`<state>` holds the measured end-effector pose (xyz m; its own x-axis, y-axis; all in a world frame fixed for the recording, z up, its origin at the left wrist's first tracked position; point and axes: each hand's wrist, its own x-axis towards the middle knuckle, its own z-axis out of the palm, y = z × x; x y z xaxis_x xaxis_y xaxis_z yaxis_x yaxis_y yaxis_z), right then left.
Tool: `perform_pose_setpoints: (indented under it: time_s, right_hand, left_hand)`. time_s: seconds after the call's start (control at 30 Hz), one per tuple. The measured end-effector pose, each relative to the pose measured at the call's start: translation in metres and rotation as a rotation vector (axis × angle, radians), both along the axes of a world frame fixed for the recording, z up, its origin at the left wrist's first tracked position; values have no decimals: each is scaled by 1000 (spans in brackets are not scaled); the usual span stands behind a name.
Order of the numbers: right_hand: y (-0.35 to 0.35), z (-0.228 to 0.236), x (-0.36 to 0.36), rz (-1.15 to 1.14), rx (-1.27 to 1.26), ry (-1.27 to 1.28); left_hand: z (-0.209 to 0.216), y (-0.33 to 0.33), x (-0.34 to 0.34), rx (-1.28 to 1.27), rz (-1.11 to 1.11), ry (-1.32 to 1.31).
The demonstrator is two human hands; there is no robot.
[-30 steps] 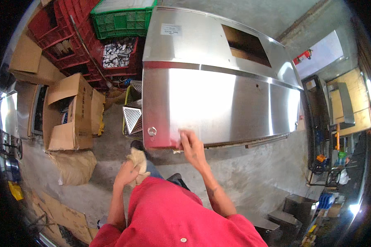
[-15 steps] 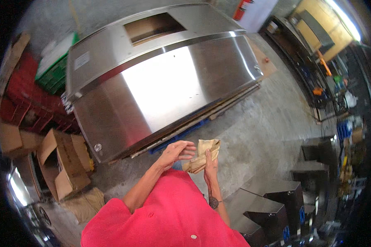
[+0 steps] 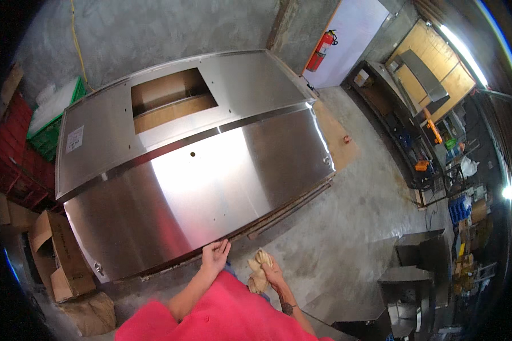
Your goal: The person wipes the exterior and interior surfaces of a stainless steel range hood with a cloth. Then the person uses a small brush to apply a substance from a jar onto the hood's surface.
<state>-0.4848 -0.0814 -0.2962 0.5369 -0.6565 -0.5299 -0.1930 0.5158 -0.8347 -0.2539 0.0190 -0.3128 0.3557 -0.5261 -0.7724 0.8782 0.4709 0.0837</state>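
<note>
A crumpled tan cloth (image 3: 258, 271) is bunched in my right hand (image 3: 274, 275), whose fingers close around its right side. My left hand (image 3: 214, 257) holds nothing; its fingers stretch out by the near edge of a large stainless steel hood-like unit (image 3: 210, 187). Whether the fingertips touch that edge I cannot tell. The unit's sloped front panel is shiny, with a small dark hole and a round fitting near each lower corner. Its upper face has a rectangular opening (image 3: 173, 99) and a white label (image 3: 74, 139).
Red crates (image 3: 17, 170), a green crate (image 3: 46, 136) and an open cardboard box (image 3: 68, 258) stand at the left. Dark metal box-shaped parts (image 3: 407, 284) sit on the floor at right. A fire extinguisher (image 3: 322, 50) hangs at the back; a dark workbench (image 3: 392, 125) stands far right.
The view has tilted up, showing more of the back wall. My right hand has lowered with the cloth, now more bunched. My left hand has moved away from the cloth towards the steel edge.
</note>
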Motion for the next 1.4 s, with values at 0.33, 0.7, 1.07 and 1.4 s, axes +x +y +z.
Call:
perform_pose_setpoints:
  time_s: [0.33, 0.7, 1.07, 1.4]
  right_hand:
    - [-88, 0, -30, 352, -72, 61]
    - [-153, -23, -168, 171, 95, -25]
    - [-155, 22, -55, 271, 302, -614]
    - [-125, 232, -53, 423, -98, -796]
  left_hand:
    - [24, -49, -25, 91, 349, -12]
    - [0, -92, -14, 190, 590, -321]
    - [191, -48, -123, 214, 386, -876]
    - [375, 19, -226, -439, 451, -1211]
